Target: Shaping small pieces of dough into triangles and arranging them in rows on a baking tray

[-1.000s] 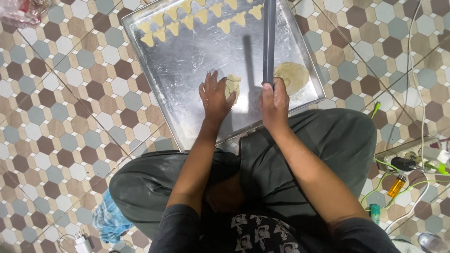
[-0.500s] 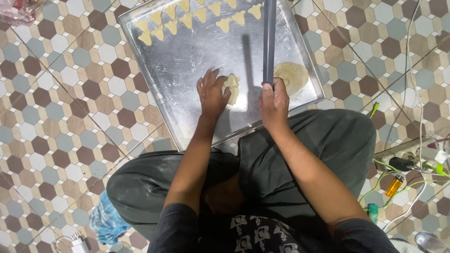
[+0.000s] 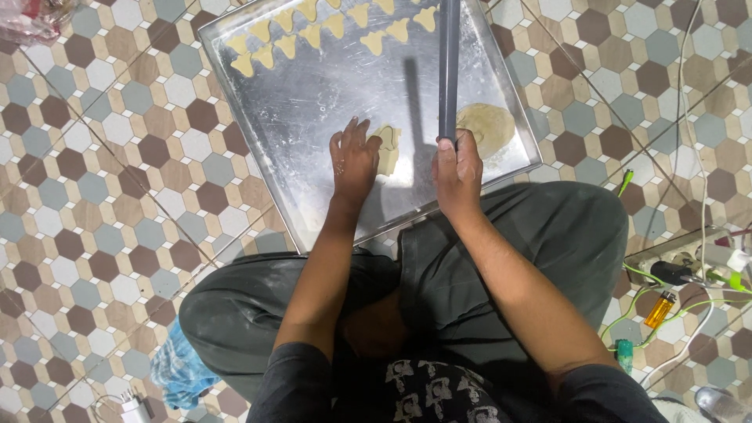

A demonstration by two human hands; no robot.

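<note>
Two hands work over a floured metal tray (image 3: 258,102) on the tiled floor: the left hand (image 3: 354,160) presses flat, fingers spread, on a small dough piece (image 3: 387,149), while the right hand (image 3: 458,176) is clenched around a grey rod (image 3: 448,63), so rolling seemingly needs it lowered onto the dough.

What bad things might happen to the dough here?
The left hand presses a small dough piece on the floury tray; pressing hard might squash or tear it. The right hand holds a long grey pipe upright beside the round dough; if it tips, it may dent that or the cut shapes.
</note>
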